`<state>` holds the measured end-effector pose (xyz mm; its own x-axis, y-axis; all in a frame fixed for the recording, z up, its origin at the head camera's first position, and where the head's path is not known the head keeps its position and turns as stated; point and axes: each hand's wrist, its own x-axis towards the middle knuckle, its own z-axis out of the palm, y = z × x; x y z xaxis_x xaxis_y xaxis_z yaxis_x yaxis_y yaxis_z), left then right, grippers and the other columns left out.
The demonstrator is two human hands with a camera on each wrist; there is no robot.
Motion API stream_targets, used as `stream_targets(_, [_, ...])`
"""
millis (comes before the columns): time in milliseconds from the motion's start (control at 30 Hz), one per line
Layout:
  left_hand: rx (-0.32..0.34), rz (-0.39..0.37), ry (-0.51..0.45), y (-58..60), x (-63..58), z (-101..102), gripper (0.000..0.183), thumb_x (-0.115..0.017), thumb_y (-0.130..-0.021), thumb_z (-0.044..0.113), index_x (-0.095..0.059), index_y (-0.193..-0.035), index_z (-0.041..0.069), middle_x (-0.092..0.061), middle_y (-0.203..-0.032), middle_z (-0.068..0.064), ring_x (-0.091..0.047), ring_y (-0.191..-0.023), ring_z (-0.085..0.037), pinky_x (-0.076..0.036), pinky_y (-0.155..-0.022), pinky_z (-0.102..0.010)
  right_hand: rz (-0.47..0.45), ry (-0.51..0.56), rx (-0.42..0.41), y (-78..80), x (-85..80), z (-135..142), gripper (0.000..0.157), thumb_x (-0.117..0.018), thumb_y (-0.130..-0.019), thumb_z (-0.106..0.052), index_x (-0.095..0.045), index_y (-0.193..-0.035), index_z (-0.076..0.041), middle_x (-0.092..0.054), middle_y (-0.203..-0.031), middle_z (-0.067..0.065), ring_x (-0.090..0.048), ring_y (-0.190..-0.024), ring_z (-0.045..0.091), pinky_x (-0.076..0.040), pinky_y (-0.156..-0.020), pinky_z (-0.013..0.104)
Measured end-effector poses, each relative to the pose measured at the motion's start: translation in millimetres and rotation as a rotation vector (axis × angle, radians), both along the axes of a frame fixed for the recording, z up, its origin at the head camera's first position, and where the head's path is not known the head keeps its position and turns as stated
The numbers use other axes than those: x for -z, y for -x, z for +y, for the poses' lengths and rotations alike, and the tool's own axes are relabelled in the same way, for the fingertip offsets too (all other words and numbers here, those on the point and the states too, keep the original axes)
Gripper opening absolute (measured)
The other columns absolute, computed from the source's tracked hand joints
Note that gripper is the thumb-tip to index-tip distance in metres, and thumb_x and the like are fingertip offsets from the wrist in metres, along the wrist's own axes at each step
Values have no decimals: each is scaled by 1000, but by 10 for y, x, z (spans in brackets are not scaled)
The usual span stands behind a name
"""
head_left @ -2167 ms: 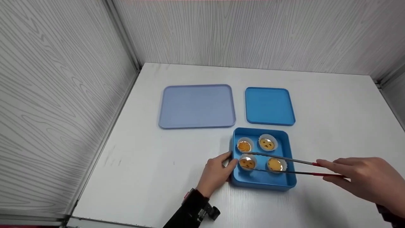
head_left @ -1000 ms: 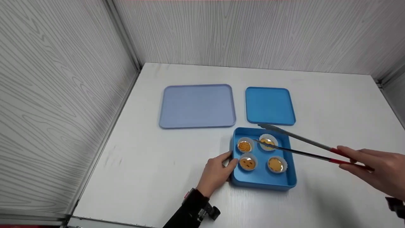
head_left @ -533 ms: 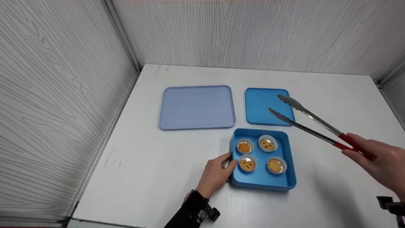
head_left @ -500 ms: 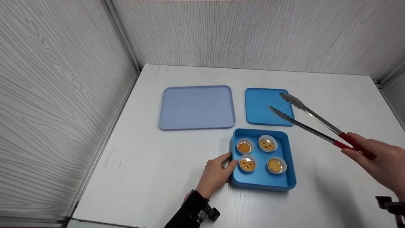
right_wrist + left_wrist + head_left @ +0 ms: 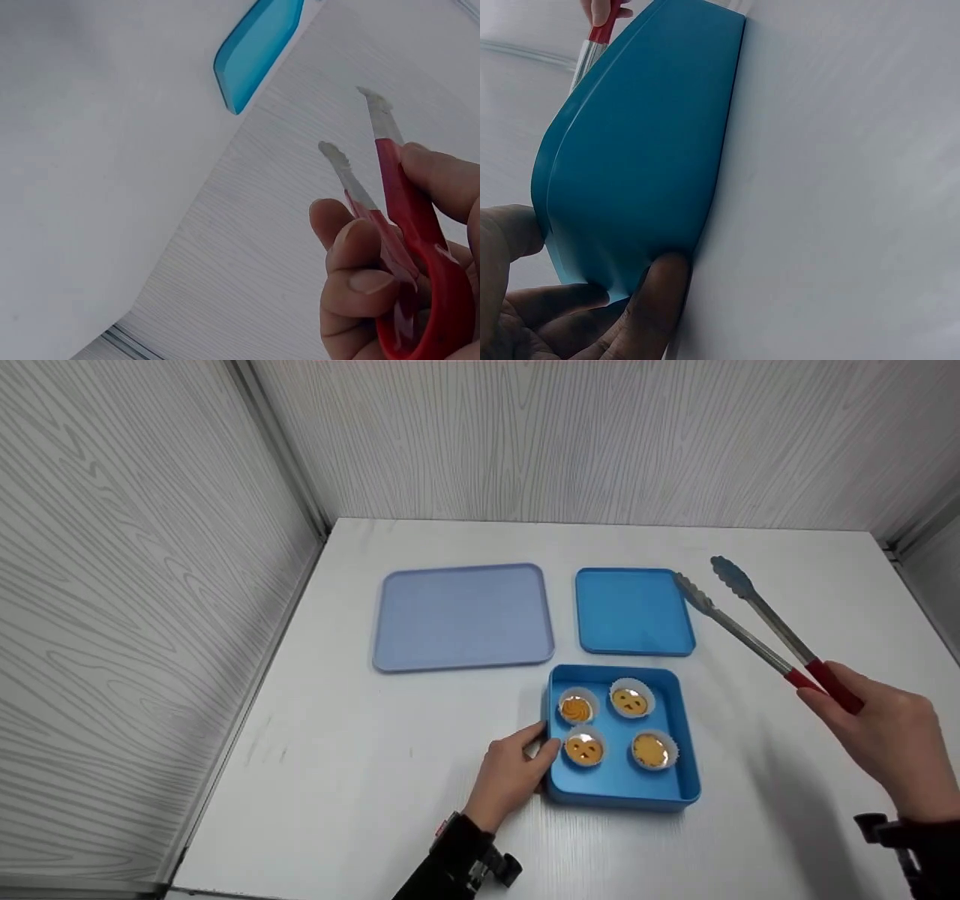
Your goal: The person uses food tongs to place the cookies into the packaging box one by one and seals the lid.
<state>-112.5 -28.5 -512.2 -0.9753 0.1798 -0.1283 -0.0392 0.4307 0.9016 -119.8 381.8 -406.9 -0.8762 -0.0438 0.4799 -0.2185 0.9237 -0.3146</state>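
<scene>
My left hand (image 5: 510,772) holds the left side of a blue square box (image 5: 619,786), its thumb at the rim. Small tarts in white paper cups sit in the box: one with an orange swirl (image 5: 576,709), two with faces, at the back right (image 5: 629,702) and front left (image 5: 583,750), and a plain yellow one (image 5: 650,751). My right hand (image 5: 889,727) grips metal tongs (image 5: 780,628) by their red handles. The tongs' arms are spread with nothing between them, tips raised near the small blue tray's right edge. The left wrist view shows fingertips against the box's outer wall (image 5: 637,142).
Behind the box lies a small blue tray (image 5: 634,611). To its left is a larger lavender tray (image 5: 463,616). The white table (image 5: 322,750) is bounded by a grey wood-grain panel (image 5: 562,442) at the back and another (image 5: 135,585) on the left.
The tongs have risen from the front-left tart, spreading apart, and swung back and right out of the box. The left hand keeps its place on the box.
</scene>
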Motion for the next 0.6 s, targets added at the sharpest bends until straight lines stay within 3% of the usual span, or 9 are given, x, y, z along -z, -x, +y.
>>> stream_targets(133, [-1,3,2,3,-2,5,58,-60,-101,49,-59,-145,11,-70,-129,-7,-63,-76,-5,-56,-88,-33,-107,25,67,26,58,8,38,-78,-89,-16,-70,-117,8,-70,-84,29,-60,-63,38,-35,-50,20])
stream_targets(300, [0,6,-3,-2,-3,5,57,-60,-101,47,-59,-145,11,-69,-130,-8,-60,-68,-9,-55,-91,-36,-171,21,99,74,160,5,30,-76,-91,-18,-70,-110,5,-66,-71,19,-53,-57,29,-35,-47,30])
stream_targets(467, [-5,20,16,3,-6,6,57,-60,-101,47,-60,-144,11,-63,-141,-6,-66,-109,-14,-50,-106,-42,-201,25,115,124,263,6,22,-73,-93,-19,-68,-98,2,-57,-60,7,-45,-53,22,-30,-45,30])
stream_targets(533, [-4,23,22,8,-9,7,57,-59,-101,47,-60,-144,11,-63,-142,-6,-64,-115,-14,-48,-108,-43,-203,26,113,137,301,13,21,-73,-93,-18,-67,-94,2,-54,-58,5,-43,-52,21,-29,-45,30])
stream_targets(600, [1,17,21,9,-14,6,57,-59,-101,47,-59,-145,11,-62,-142,-6,-65,-107,-14,-49,-107,-42,-205,28,115,144,335,18,19,-72,-93,-18,-66,-90,0,-51,-56,3,-41,-52,20,-28,-45,30])
